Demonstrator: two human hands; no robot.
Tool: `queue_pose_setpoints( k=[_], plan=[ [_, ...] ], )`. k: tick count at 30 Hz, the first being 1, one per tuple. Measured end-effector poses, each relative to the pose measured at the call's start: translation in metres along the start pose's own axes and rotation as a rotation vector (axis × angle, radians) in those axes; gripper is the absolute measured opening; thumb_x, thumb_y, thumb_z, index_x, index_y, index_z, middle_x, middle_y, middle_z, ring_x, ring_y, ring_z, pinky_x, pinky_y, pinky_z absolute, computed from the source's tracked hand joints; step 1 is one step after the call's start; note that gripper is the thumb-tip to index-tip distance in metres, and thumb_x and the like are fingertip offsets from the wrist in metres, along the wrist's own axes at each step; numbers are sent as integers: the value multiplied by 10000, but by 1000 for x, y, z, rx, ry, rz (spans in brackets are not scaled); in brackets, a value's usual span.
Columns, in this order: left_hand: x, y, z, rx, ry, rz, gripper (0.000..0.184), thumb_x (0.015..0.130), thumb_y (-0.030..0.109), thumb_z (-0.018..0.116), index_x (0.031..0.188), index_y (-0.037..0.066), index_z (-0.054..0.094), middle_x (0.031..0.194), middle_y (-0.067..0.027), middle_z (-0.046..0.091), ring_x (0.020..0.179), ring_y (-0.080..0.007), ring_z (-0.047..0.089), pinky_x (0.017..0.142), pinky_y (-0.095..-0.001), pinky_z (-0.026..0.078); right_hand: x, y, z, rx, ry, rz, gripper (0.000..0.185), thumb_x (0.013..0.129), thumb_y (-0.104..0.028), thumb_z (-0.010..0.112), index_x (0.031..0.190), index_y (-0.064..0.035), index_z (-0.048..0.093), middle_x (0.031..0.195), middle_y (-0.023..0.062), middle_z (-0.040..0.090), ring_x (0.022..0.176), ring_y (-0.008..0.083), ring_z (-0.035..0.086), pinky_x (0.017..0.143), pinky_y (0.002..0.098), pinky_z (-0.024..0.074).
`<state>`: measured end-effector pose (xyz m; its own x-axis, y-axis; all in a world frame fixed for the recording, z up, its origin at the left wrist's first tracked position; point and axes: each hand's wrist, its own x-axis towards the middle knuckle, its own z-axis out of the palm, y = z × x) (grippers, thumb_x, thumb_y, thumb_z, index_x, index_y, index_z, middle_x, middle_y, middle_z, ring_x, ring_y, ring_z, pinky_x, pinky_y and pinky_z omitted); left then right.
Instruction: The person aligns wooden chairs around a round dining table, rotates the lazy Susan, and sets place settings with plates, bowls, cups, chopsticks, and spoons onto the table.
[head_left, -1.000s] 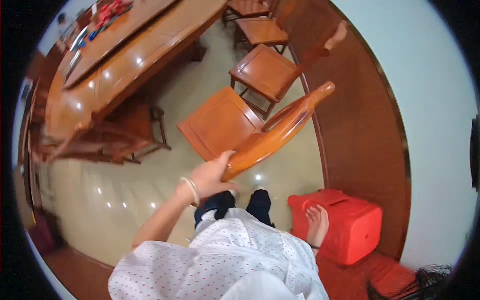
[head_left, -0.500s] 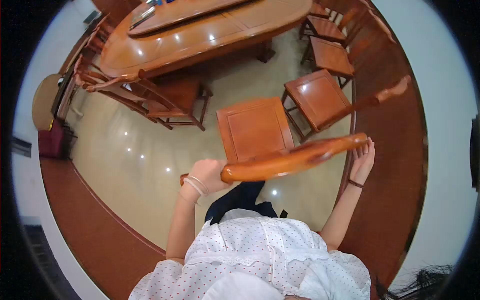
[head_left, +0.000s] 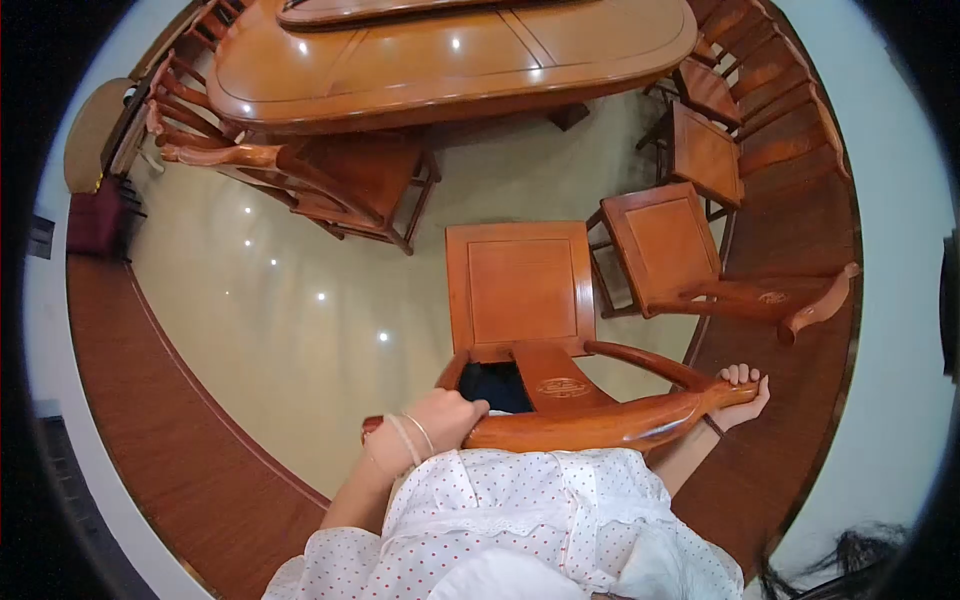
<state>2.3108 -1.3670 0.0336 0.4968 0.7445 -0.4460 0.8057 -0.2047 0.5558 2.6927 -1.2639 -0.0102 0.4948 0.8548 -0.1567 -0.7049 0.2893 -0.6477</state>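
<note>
A reddish-brown wooden chair (head_left: pixel 520 290) stands right in front of my body, its seat facing away from me and its carved back toward me. My left hand (head_left: pixel 440 418) is wrapped round the left part of its curved top rail. At the rail's right end, my right hand (head_left: pixel 742 398) grips the wood with its fingers curled over the tip. The chair's legs are hidden below the seat.
A large oval wooden table (head_left: pixel 450 75) with a raised top piece is ahead. To the right, a second chair (head_left: pixel 665 235) stands close beside mine, with several more in a row behind it. Another chair (head_left: pixel 360 180) sits at the table's left. Pale glossy floor (head_left: pixel 280 300) lies between.
The chair's back has come closer to my body, and its back panel now shows. My right hand has moved down and its fingers have closed over the rail's end. My view has shifted.
</note>
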Motion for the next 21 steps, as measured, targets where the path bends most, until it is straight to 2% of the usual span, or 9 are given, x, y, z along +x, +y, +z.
queue_pose_setpoints(
  k=[2,5,8,13,15,21],
  plan=[
    [-3,1,-32,-22,49,-29,271,578,164,607,787,6,539,645,-179,575,644,-322,579,604,-393,473,4,5,17,-10,-29,13,218,794,-278,449,663,-107,419,562,13,357,489,128,360,462,255,331],
    [-2,-9,-55,-36,149,-106,245,542,125,592,760,23,547,631,-189,561,621,-335,567,576,-398,461,10,16,41,-53,56,29,224,770,-295,486,661,-110,424,562,17,370,491,134,364,470,258,340],
    [0,-19,-64,9,138,-142,242,539,109,584,761,23,545,627,-182,560,625,-336,566,570,-394,460,8,28,52,-43,87,-3,220,770,-291,483,656,-111,428,553,19,369,482,142,368,458,267,348],
    [3,-26,-74,54,193,-202,222,544,80,563,759,27,545,654,-167,571,667,-329,568,589,-391,459,18,41,44,19,-32,0,208,757,-280,501,672,-97,452,582,28,388,523,150,375,500,272,353],
    [10,-37,-84,91,264,-213,226,545,70,561,767,31,548,685,-156,582,691,-318,570,598,-389,457,31,54,57,42,-53,4,208,757,-280,500,672,-95,455,584,30,393,527,152,380,504,274,356],
    [47,-54,-114,88,291,-283,235,531,74,569,762,37,539,681,-159,580,684,-327,566,594,-393,454,84,88,93,54,-96,10,206,751,-281,505,684,-93,458,583,29,394,534,152,390,517,285,367]
  ],
)
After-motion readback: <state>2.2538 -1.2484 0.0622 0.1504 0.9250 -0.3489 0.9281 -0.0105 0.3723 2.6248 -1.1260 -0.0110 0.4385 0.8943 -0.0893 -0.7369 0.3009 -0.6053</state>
